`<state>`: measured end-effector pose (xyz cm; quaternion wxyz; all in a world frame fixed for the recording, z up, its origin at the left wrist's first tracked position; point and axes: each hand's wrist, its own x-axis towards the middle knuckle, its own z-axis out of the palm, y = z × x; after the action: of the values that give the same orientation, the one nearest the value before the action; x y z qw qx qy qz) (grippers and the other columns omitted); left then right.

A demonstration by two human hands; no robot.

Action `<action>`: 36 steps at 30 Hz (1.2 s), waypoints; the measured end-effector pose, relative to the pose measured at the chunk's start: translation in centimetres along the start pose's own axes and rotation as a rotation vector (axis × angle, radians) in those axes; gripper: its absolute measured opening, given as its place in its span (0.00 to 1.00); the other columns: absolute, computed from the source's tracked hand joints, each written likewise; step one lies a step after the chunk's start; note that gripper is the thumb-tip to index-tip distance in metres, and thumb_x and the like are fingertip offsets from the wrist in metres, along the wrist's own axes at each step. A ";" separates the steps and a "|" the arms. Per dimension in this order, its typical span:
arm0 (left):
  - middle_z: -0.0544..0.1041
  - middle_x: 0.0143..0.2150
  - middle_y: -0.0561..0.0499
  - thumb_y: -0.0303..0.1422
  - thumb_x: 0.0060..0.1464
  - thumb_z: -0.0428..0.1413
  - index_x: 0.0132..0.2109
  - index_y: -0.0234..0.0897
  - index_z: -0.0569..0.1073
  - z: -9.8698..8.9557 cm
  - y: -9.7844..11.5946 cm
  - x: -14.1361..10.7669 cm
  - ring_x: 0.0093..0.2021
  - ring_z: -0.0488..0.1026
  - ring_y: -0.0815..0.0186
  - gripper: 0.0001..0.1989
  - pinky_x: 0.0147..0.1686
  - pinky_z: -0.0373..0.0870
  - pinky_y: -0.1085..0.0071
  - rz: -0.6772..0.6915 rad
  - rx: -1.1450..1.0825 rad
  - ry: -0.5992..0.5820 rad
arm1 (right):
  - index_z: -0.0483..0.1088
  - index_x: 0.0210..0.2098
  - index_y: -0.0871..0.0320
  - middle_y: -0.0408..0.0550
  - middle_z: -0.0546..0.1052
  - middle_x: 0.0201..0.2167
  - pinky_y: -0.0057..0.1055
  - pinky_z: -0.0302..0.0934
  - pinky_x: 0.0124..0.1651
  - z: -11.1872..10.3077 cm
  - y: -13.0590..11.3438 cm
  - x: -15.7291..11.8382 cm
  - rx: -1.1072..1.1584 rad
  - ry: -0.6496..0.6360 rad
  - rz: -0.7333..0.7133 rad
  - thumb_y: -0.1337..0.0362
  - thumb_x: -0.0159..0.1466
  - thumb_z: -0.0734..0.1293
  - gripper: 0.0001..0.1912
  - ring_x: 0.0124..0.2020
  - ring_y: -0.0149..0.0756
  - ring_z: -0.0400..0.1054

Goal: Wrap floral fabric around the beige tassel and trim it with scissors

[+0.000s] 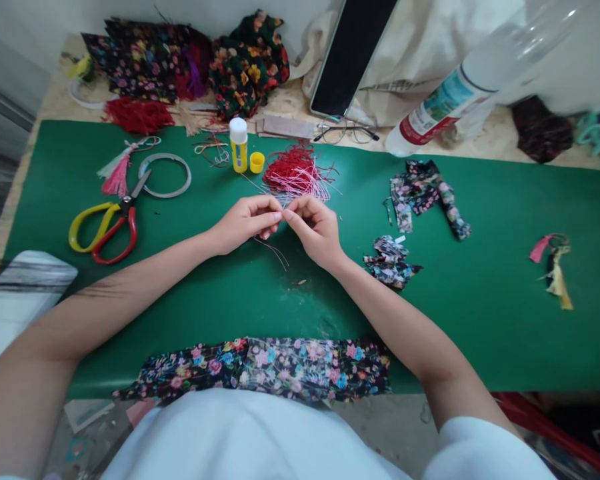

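My left hand and my right hand meet fingertip to fingertip over the middle of the green mat. Both are closed in a pinch. Thin thread hangs below my left fingers, and a fine strand also runs up and left from them. What sits between the fingertips is too small to make out. Just beyond the hands lies a pile of red and pink threads, with an uncapped glue stick and its yellow cap to its left.
Scissors, a ring and a pink tassel lie left. Floral scraps and small tassels are right. A bottle, glasses and a dark-screened device stand behind. Floral fabric lines the front edge.
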<state>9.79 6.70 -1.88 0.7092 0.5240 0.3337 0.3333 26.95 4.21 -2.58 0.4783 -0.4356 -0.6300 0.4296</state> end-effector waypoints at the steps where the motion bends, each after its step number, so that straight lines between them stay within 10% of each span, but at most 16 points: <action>1: 0.70 0.24 0.57 0.31 0.51 0.60 0.33 0.32 0.71 0.0 0.0 0.0 0.21 0.65 0.79 0.07 0.21 0.62 0.81 0.001 0.001 0.000 | 0.66 0.31 0.57 0.35 0.60 0.19 0.27 0.46 0.26 0.0 0.0 0.0 -0.001 -0.001 -0.002 0.48 0.62 0.68 0.18 0.20 0.23 0.50; 23: 0.68 0.21 0.58 0.31 0.49 0.62 0.32 0.32 0.70 0.1 0.5 0.0 0.20 0.64 0.79 0.09 0.21 0.59 0.80 -0.074 -0.229 0.091 | 0.68 0.34 0.58 0.39 0.64 0.20 0.32 0.49 0.36 0.5 0.5 -0.3 -0.500 -0.017 -0.121 0.67 0.63 0.63 0.02 0.26 0.30 0.56; 36: 0.69 0.23 0.58 0.28 0.53 0.60 0.34 0.32 0.71 0.0 0.7 0.0 0.19 0.61 0.80 0.05 0.22 0.60 0.80 -0.029 -0.369 0.144 | 0.57 0.18 0.58 0.40 0.56 0.16 0.33 0.43 0.35 0.5 0.6 -0.2 -0.764 -0.217 -0.265 0.58 0.70 0.57 0.25 0.24 0.30 0.51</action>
<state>9.72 6.83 -1.21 0.7723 0.3550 0.3243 0.4152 26.56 4.10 -3.27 0.2643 -0.4491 -0.8414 0.1433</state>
